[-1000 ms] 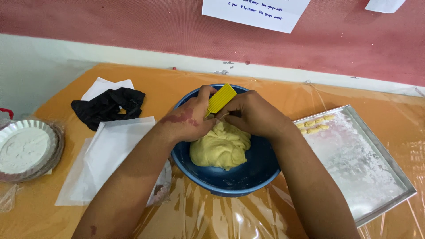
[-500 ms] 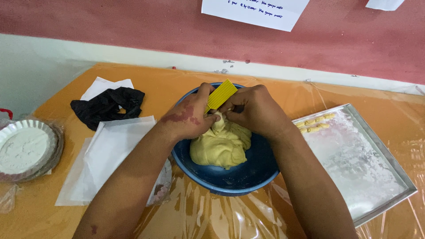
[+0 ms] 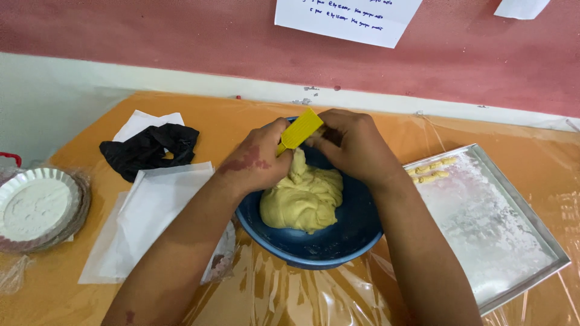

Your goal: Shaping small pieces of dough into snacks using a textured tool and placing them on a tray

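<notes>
Together above dough [image 3: 305,196], left hand [image 3: 257,160] pinching yellow comb [image 3: 299,130], right hand [image 3: 353,145] closed on it

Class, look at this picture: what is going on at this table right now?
A person works over a blue bowl of pale yellow dough. The left hand and right hand meet above it, holding a ridged yellow tool with a bit of dough at it. To the right, a floured metal tray holds a few shaped pieces. To the left lie white paper sheets, a black cloth and a dish of flour.
</notes>
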